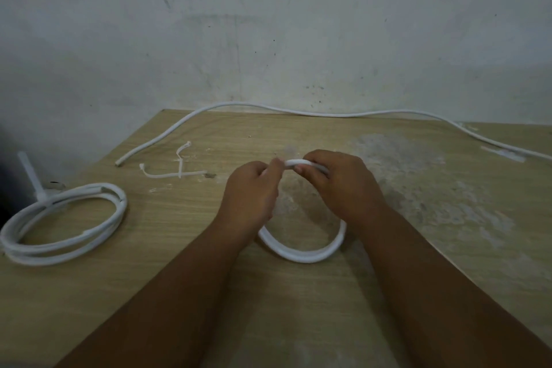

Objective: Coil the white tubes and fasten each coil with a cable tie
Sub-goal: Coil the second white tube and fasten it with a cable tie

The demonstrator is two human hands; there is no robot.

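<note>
White plastic tube coil [301, 255] at mid-surface, stood on its lower arc, top raised between both hands. Held upright like that, likely so the turns lie stacked and the top stretch is free for a tie to pass round. Right hand [337, 185] curled over the top arc, thumb underneath, gripping the turns together so nothing springs apart. Left hand [251, 191] just beside it, fingertips pinching at the same top stretch. Blurred there, so cannot tell whether a tie sits between those fingers or only tube. Judged step: fastening this coil, no closed tie visible on it.

Further out, two loose ties [179, 172] lying crossed on the surface [328, 308], beyond and left of the hands, near enough to grab. Probably staged for the coils not yet fastened. Finished coil [59, 224] flat at the left edge, several turns, cinched by a cable tie [30, 173] with its tail sticking up untrimmed. Parked well apart, seemingly to leave working room. Long tube [298, 112] uncoiled along the far edge against the wall [268, 24], one end at the left, the rest running out of view on the right. Looks next in line.

By this layout, about one of three done. Main risk: stiff tube springing open if the right grip slackens before a tie locks.
</note>
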